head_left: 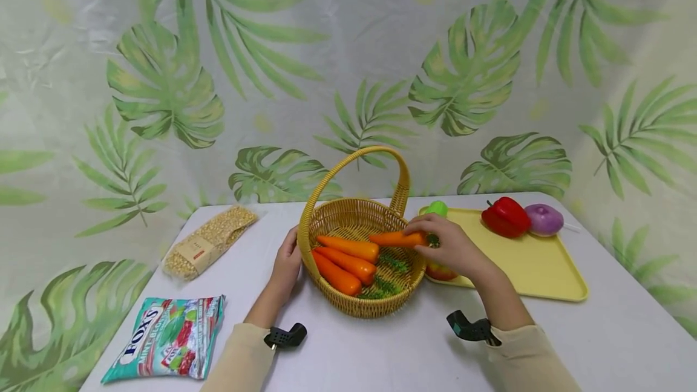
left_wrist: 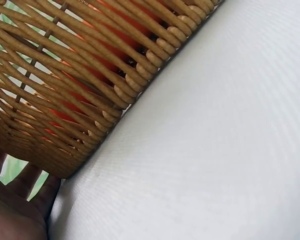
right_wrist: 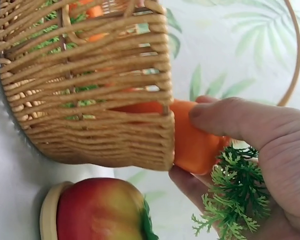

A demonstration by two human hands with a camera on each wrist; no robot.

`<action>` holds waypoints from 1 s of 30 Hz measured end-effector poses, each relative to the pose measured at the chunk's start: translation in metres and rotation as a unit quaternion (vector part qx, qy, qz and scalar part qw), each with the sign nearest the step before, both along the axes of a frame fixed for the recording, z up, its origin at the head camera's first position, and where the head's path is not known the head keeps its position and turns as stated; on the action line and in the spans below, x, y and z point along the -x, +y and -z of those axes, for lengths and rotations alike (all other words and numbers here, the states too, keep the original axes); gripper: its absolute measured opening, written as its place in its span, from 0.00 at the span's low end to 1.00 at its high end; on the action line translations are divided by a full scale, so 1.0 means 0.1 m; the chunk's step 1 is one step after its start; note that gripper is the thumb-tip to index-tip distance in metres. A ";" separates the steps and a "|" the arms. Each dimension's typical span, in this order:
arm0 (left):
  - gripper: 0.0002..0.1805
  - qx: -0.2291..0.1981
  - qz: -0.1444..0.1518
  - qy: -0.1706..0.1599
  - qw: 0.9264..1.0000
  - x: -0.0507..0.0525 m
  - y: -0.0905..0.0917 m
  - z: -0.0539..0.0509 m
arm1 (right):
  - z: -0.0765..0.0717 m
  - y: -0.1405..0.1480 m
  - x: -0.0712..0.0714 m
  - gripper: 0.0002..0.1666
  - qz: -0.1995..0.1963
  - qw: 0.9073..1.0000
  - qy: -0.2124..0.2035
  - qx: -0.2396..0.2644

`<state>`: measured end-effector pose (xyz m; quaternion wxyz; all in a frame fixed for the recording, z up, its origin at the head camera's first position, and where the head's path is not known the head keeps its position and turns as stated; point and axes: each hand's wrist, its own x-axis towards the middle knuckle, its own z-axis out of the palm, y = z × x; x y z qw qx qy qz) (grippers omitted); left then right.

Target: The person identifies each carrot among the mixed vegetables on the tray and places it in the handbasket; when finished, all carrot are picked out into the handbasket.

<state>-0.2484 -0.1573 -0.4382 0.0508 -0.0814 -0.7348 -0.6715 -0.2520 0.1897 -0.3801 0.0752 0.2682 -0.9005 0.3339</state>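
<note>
A yellow wicker basket (head_left: 362, 307) with a tall arched handle stands in the middle of the table, with several orange carrots (head_left: 348, 248) lying inside. My right hand (head_left: 452, 248) pinches another carrot (head_left: 397, 239) by its thick end, over the basket's right rim. In the right wrist view that carrot (right_wrist: 197, 145) shows green leaves (right_wrist: 235, 185) below my thumb, while its tip goes behind the basket wall. My left hand (head_left: 287, 264) rests against the basket's left side. Seen from the left wrist, its spread fingers (left_wrist: 27, 180) touch the weave.
At right lies a yellow tray (head_left: 523, 265) with a red bell pepper (head_left: 506, 217), a purple onion (head_left: 543, 219), a green item (head_left: 437, 208) and a red-yellow fruit (right_wrist: 100, 210) beside the basket. At left are a grain packet (head_left: 209, 242) and a teal candy bag (head_left: 169, 337).
</note>
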 end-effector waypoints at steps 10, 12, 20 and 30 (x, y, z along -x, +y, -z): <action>0.23 0.003 -0.002 0.009 1.000 0.03 -0.02 0.03 | 0.03 -0.14 0.02 0.18 -0.007 1.000 0.021 -0.001; 0.23 0.005 -0.004 0.010 1.000 0.05 -0.03 0.06 | 0.04 -0.18 0.03 0.18 -0.013 1.000 0.016 0.003; 0.22 -0.001 -0.016 0.018 1.000 0.22 -0.03 0.29 | 0.06 -0.36 0.14 0.17 -0.020 1.000 -0.019 -0.002; 0.22 0.008 -0.026 0.029 0.999 0.19 -0.02 0.29 | 0.06 -0.54 0.31 0.16 -0.022 0.998 -0.049 -0.028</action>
